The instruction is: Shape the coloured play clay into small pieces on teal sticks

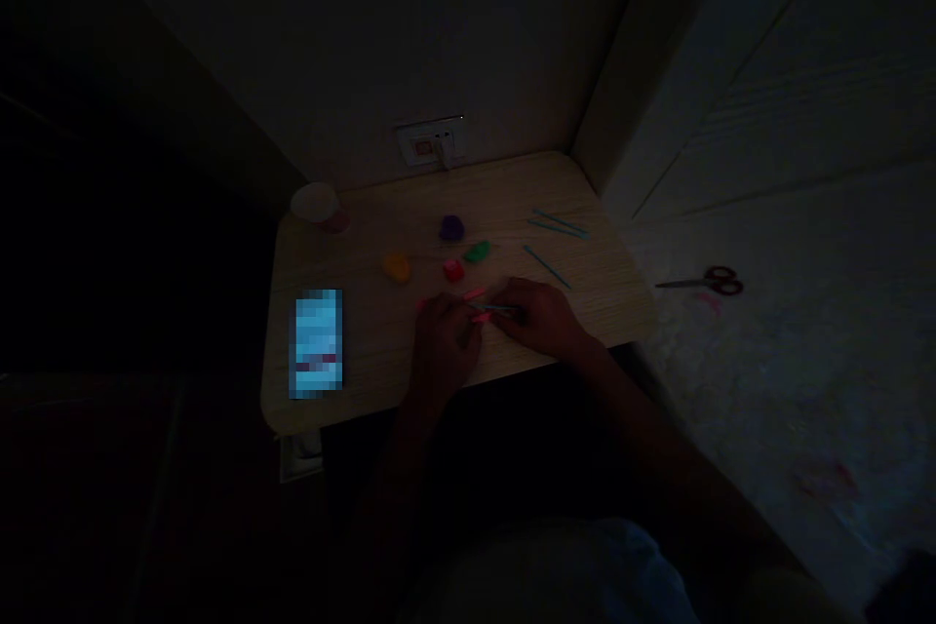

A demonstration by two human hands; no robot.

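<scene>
Near the table's front edge, my left hand (445, 336) is bent over a pink clay piece (475, 294), bits of which show around its fingertips. What these fingers grip is too dark to make out. My right hand (537, 314) is closed on a thin, pale stick (498, 308) that points left toward my left hand, across the pink clay. Just beyond my hands lie a red clay lump (453, 270), a green clay lump (478, 252), a purple clay lump (451, 229) and a yellow-orange clay lump (397, 267).
Blue-green sticks (547, 267) lie at the right of the small wooden table (366, 361). A lit phone (316, 343) is at the left, a paper cup (318, 205) at the back left corner. Scissors (709, 282) rest on the pale surface to the right. A wall socket (433, 142) sits behind.
</scene>
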